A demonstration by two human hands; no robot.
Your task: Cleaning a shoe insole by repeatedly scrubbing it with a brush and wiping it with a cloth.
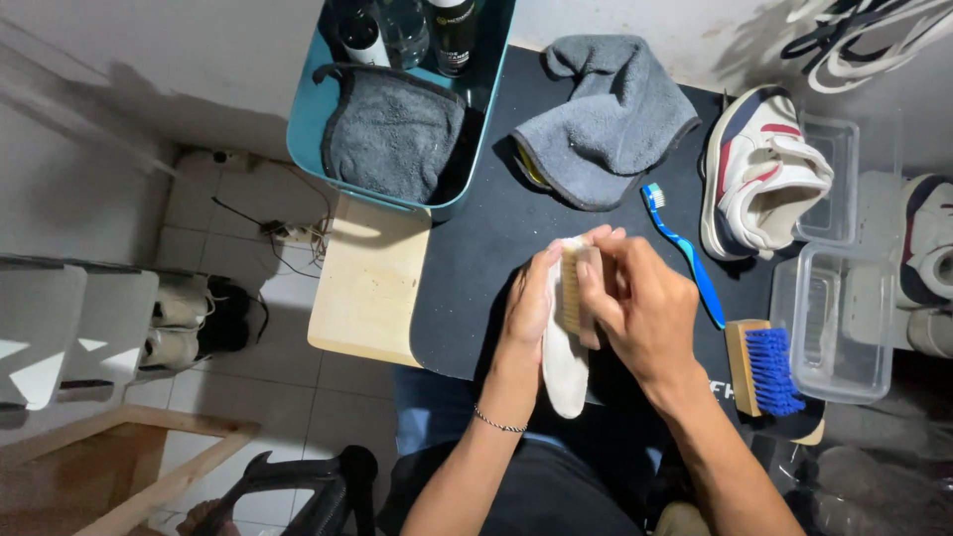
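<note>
My left hand (524, 310) grips a white shoe insole (564, 372) upright over the black mat (476, 258). My right hand (645, 308) holds a small wooden brush (571, 288) pressed against the insole's upper part. A white sneaker with red and navy trim (759, 174) lies on the mat at the right. Beside it lie a blue toothbrush (685, 253) and a wooden brush with blue bristles (762, 367).
A grey towel (606, 114) is bunched at the back of the mat. A teal tray (308, 129) holds a grey cloth (392, 129) and bottles (452, 35). Clear plastic boxes (834, 318) stand at the right. More shoes sit on the tiled floor (189, 313) at left.
</note>
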